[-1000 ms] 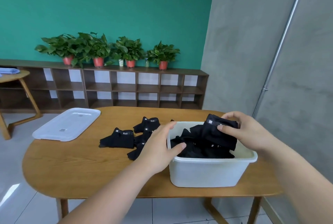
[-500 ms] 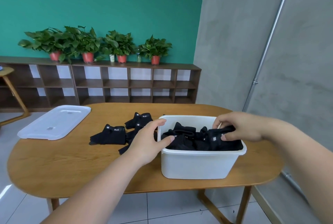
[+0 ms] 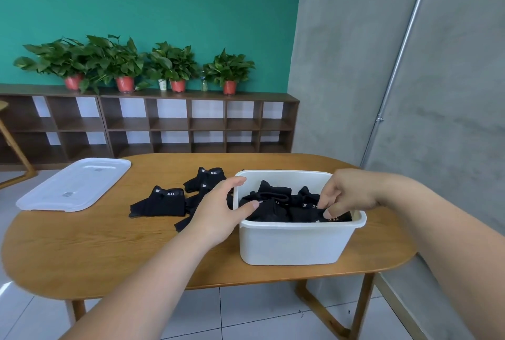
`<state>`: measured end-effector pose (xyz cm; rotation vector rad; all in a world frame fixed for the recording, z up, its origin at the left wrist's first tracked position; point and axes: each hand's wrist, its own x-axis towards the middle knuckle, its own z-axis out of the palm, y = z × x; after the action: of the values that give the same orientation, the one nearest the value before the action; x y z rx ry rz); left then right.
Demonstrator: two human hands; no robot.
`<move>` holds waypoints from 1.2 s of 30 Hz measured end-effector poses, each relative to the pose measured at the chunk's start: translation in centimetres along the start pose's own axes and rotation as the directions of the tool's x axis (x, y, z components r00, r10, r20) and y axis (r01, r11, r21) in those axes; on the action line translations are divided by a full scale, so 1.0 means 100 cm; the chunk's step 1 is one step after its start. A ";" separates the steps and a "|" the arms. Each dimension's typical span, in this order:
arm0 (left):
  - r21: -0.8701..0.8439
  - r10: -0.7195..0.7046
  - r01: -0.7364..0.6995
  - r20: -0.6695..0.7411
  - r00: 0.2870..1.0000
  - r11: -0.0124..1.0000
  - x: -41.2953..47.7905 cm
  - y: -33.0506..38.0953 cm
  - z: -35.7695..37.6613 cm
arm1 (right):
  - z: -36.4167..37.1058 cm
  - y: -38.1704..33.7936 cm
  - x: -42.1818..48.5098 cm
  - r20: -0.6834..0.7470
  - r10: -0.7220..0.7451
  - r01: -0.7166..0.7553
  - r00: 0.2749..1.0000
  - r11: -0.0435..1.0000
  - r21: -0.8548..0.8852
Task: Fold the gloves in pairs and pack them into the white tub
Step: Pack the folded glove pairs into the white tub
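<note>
The white tub stands on the right half of the wooden table, with several black gloves piled inside. My left hand grips the tub's left rim, thumb inside and fingers along the outside. My right hand reaches into the tub's right side, its curled fingers and thumb pinching a folded black glove pair low among the others. More black gloves lie on the table left of the tub: one folded bundle and a loose heap, partly hidden behind my left hand.
A white tub lid lies on the table's far left. The wooden table has bare wood along its front edge. A low shelf unit with potted plants lines the green wall; a grey wall stands close on the right.
My right hand has brought the folded glove pair down from above the rim into the tub. My left hand has stayed on the tub's left rim.
</note>
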<state>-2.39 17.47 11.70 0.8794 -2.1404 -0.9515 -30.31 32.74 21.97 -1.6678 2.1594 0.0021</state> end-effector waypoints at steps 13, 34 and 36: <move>-0.004 -0.018 0.018 -0.004 1.000 1.000 -0.003 0.002 0.002 | 0.003 -0.016 0.006 0.074 0.107 -0.098 0.991 0.988 -0.119; -0.196 0.006 -0.034 -0.144 0.990 0.980 -0.007 -0.009 0.014 | 0.046 -0.116 0.057 -0.480 -0.150 0.221 0.864 0.971 0.095; -0.167 -0.020 -0.017 -0.216 0.976 0.986 -0.010 -0.025 0.010 | 0.065 -0.126 0.070 -0.448 -0.155 0.238 0.880 0.962 0.136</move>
<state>-1.76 17.35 8.93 0.8593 -1.8468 -0.9739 -17.93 24.32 16.86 -1.9034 2.1879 -0.6752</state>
